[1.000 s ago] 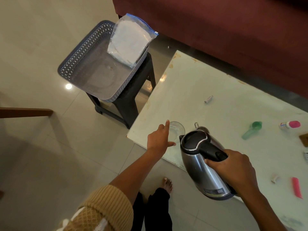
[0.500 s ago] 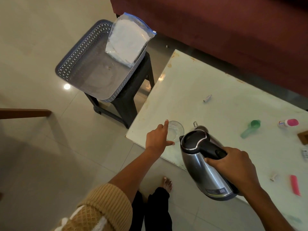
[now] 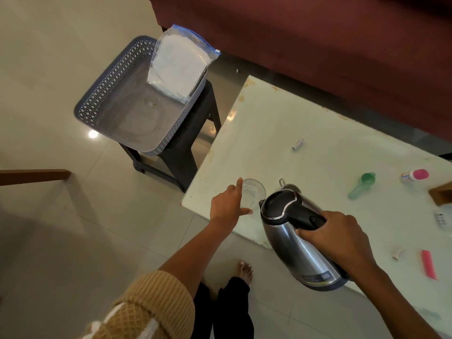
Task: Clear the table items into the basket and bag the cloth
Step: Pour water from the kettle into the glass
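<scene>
A clear drinking glass (image 3: 255, 195) stands near the left corner of the pale glass table (image 3: 269, 133). My left hand (image 3: 227, 206) holds it, with the forefinger along its far left rim and the thumb at its near side. My right hand (image 3: 340, 238) grips the black handle of a steel electric kettle (image 3: 293, 231), which hangs tilted over the table's front edge, just right of the glass. A grey perforated basket (image 3: 102, 101) sits on a dark stool (image 3: 186, 145) to the left. A zip bag with white cloth inside (image 3: 179, 62) leans in the basket's far corner.
Small items lie on the table: a battery (image 3: 298, 144), a green scoop (image 3: 359, 185), a pink-capped bottle (image 3: 414, 175), a pink strip (image 3: 429, 264), a small white piece (image 3: 397, 253), and a wooden block (image 3: 441, 195) at the right edge. A maroon sofa (image 3: 318, 33) runs behind.
Both hands hold nearly the same places as before. The view has shifted slightly. The kettle and the glass stay where they were.
</scene>
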